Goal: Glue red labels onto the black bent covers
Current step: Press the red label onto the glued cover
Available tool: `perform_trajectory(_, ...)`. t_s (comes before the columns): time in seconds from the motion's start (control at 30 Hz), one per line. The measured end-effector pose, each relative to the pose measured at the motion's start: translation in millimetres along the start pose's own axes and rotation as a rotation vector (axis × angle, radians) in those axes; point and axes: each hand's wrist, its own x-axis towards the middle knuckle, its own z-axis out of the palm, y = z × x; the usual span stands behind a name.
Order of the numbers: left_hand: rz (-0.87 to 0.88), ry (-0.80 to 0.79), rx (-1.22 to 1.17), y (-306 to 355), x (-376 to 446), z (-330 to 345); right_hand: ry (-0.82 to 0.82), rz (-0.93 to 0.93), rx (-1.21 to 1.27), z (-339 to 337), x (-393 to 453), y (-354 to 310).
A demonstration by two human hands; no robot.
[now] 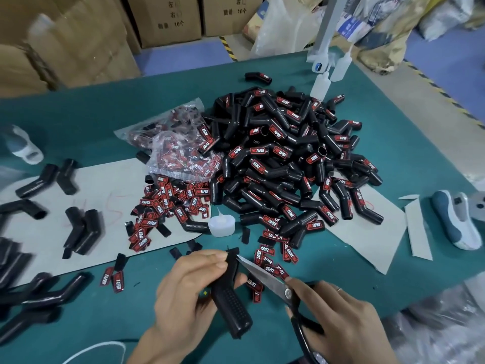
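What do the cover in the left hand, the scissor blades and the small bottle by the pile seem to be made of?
Cover: probably soft rubber or flexible plastic; matte black with a moulded dotted grip.
Scissor blades: metal; bright, grey and reflective, with a rivet at the pivot.
Small bottle: likely soft plastic; milky, translucent, with a pointed nozzle.
The left hand grips the cover; the right hand holds the scissors.

The small red-and-black rectangular labels (pixel 147 223) strewn just beyond the gripping hands read "PRO TAPER", as do those glued on the heaped black bent plastic covers (pixel 282 153) farther off. Brown cardboard boxes (pixel 168 19), farthest away, show "10个".
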Motion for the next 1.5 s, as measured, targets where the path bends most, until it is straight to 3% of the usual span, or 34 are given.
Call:
perform_trajectory(0.43,-0.053,0.024,-0.069,-12.1,-6.1,-1.9,-0.069,-0.078,0.025,-5.4,12.7,3.2)
perform_trajectory(0.73,-0.073,0.033,-0.082,-13.1,-8.0,-0.3,-0.002,-0.090,0.002,-2.4,11.8,5.7)
perform_trajectory(0.83,-0.079,0.050,-0.086,-13.9,-7.8,-0.7,0.025,0.040,0.100,-4.6,10.7,14.8)
perform_trajectory(1.03,-0.205,0.077,-0.237,-19.7,-7.1,-6.4,-0.143,0.413,-0.227,-1.0,10.2,56.1)
perform_trajectory(1.17,-0.487,0.232,-0.390,-36.5,-2.2,-15.0,-0.233,0.657,-0.308,5.3,0.6,88.3)
perform_trajectory(1.3,-0.734,0.396,-0.496,-57.4,0.6,-30.0,-0.174,0.697,-0.279,11.8,-5.2,110.3)
perform_trajectory(1.4,-0.776,0.416,-0.532,-66.9,1.8,-34.5,-0.093,0.800,-0.196,14.6,-0.3,113.4)
perform_trajectory(1.5,-0.798,0.388,-0.612,-70.4,0.8,-35.3,-0.128,0.758,-0.181,12.4,-2.2,122.4)
